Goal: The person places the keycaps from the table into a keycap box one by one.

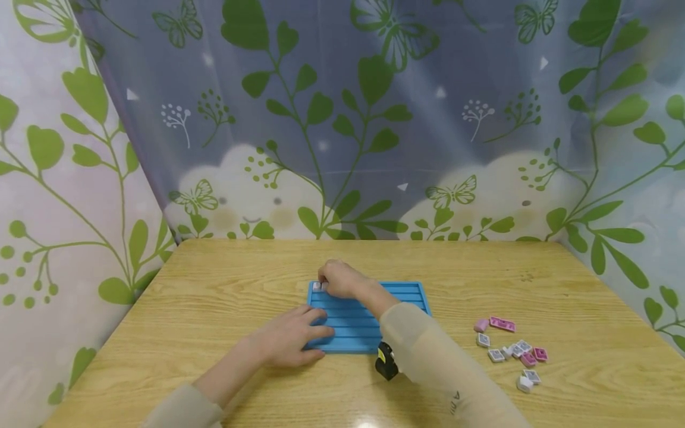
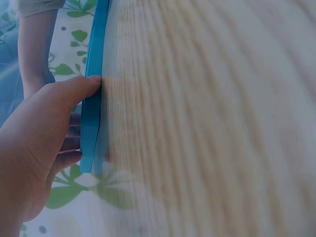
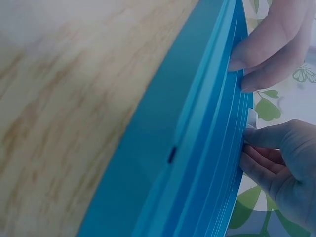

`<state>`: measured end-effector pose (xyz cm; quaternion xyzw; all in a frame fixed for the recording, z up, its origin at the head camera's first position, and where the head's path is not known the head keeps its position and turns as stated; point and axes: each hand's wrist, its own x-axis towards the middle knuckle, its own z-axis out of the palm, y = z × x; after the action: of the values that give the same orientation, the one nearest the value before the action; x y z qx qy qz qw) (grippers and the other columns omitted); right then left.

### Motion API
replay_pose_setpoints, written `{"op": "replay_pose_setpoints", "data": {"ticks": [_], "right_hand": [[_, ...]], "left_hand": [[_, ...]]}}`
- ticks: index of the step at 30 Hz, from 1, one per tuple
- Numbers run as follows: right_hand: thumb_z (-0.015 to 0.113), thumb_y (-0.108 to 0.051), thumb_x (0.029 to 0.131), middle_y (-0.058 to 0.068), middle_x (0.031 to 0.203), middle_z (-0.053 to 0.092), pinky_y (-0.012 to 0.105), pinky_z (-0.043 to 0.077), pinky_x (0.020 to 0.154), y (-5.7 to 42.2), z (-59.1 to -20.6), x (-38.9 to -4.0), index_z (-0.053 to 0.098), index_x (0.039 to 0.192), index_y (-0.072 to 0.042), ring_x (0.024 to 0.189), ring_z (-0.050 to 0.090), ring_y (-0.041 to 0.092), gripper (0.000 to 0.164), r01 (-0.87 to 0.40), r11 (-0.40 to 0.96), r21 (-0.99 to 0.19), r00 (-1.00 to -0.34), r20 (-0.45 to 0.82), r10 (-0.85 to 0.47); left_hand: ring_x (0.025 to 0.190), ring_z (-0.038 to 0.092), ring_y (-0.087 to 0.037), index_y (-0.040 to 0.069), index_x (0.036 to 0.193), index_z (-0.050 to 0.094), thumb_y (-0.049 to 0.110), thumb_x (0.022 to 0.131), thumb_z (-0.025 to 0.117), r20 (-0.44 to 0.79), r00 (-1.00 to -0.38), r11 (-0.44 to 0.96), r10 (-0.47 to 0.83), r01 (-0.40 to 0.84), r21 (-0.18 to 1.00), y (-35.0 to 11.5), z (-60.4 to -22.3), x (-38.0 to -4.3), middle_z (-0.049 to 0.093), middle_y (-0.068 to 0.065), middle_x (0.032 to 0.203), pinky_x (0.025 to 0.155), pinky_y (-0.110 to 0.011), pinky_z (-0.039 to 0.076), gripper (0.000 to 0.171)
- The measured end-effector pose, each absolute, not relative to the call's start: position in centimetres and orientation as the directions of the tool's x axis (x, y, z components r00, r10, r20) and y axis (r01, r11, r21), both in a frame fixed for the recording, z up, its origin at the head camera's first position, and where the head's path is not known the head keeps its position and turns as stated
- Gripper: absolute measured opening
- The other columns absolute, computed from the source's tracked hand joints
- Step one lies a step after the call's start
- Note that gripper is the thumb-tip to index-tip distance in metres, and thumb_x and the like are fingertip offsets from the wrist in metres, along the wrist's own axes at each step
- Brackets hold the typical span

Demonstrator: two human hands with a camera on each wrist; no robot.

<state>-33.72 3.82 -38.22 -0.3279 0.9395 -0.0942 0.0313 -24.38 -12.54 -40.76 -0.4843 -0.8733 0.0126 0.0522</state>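
The blue tray [image 1: 353, 327] lies flat on the table [image 1: 241, 267], ridged face up. At the tray's far-left corner, the grip of the right hand [image 1: 345, 279] is closed, pinching a white piece [image 1: 324, 288] that the fingertips mostly cover. A white corner piece [image 1: 316, 286] sits just beside it, in the same channel. The grip of the left hand [image 1: 289, 339] is relaxed, with fingers extended over the tray's left side.

The left wrist view alone shows the thumb [image 2: 91, 85] resting against the tray's outer wall. The right wrist view alone shows a small dark mark [image 3: 172, 154] on the tray's near rim, and the right thumb from the palm side. Only the head view shows the loose pieces [image 1: 517, 350], pink and white, to the right of the tray.

Bare table separates the tray's right edge from the loose pieces. A strip of wood runs beyond the tray's far edge to the printed fabric [image 1: 348, 178]. Left of the tray, a wider wood surface extends. The right sleeve [image 1: 428, 345] crosses the tray's near-right corner and hides it.
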Motion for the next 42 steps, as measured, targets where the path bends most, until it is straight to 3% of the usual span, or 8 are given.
{"op": "replay_pose_setpoints", "data": {"ticks": [14, 20, 27, 33, 35, 42], "right_hand": [[0.063, -0.010, 0.087, 0.011, 0.103, 0.059, 0.033, 0.047, 0.077, 5.1, -37.6, -33.7, 0.061, 0.113, -0.002, 0.093, 0.056, 0.022, 0.027, -0.574, 0.789, -0.218, -0.804, -0.029, -0.593], [0.062, -0.012, 0.088, 0.013, 0.102, 0.061, 0.036, 0.047, 0.079, 6.8, -36.6, -33.9, 0.062, 0.111, 0.001, 0.092, 0.057, 0.024, 0.027, -0.561, 0.783, -0.269, -0.811, -0.011, -0.585], [0.056, -0.015, 0.093, 0.008, 0.095, 0.062, 0.036, 0.047, 0.078, 9.6, -35.0, -33.8, 0.062, 0.108, 0.002, 0.077, 0.054, 0.016, 0.024, -0.524, 0.775, -0.353, -0.831, 0.012, -0.556], [0.058, -0.010, 0.090, 0.006, 0.081, 0.062, 0.035, 0.046, 0.074, 12.9, -33.2, -33.1, 0.065, 0.099, 0.003, 0.068, 0.051, 0.014, 0.018, -0.609, 0.707, -0.360, -0.782, 0.125, -0.611], [0.058, -0.009, 0.090, 0.006, 0.081, 0.062, 0.032, 0.046, 0.068, 14.4, -32.8, -32.6, 0.066, 0.099, 0.003, 0.070, 0.053, 0.015, 0.017, -0.617, 0.703, -0.352, -0.778, 0.144, -0.611], [0.060, -0.013, 0.089, 0.005, 0.086, 0.064, 0.033, 0.049, 0.070, 19.6, -31.6, -30.0, 0.066, 0.099, 0.001, 0.078, 0.059, 0.017, 0.018, -0.597, 0.742, -0.305, -0.801, 0.184, -0.569]], "left_hand": [[0.112, 0.047, -0.026, 0.021, 0.123, 0.059, 0.042, 0.091, 0.054, 0.092, -0.524, 0.530, 0.847, 0.846, -0.061, -12.4, -40.7, -24.4, 0.050, -0.010, 0.126, 0.095, -0.039, 0.040, 0.038], [0.110, 0.048, -0.026, 0.022, 0.122, 0.060, 0.042, 0.090, 0.055, 0.106, -0.521, 0.529, 0.847, 0.846, -0.066, -12.3, -40.8, -24.4, 0.051, -0.010, 0.125, 0.094, -0.039, 0.041, 0.038], [0.112, 0.048, -0.026, 0.022, 0.124, 0.059, 0.042, 0.091, 0.054, 0.092, -0.529, 0.535, 0.844, 0.842, -0.062, -12.2, -40.8, -24.4, 0.050, -0.010, 0.126, 0.094, -0.039, 0.041, 0.039], [0.113, 0.048, -0.026, 0.022, 0.124, 0.059, 0.043, 0.090, 0.055, 0.082, -0.545, 0.550, 0.834, 0.834, -0.055, -12.2, -40.9, -24.1, 0.050, -0.010, 0.127, 0.093, -0.040, 0.042, 0.040], [0.112, 0.048, -0.026, 0.022, 0.124, 0.059, 0.043, 0.090, 0.055, 0.087, -0.544, 0.549, 0.834, 0.834, -0.053, -12.2, -40.9, -24.1, 0.050, -0.010, 0.127, 0.093, -0.040, 0.042, 0.040], [0.113, 0.048, -0.028, 0.021, 0.125, 0.058, 0.041, 0.090, 0.056, 0.113, -0.528, 0.535, 0.842, 0.844, -0.044, -12.3, -40.9, -24.2, 0.050, -0.011, 0.127, 0.093, -0.042, 0.042, 0.040]]}}
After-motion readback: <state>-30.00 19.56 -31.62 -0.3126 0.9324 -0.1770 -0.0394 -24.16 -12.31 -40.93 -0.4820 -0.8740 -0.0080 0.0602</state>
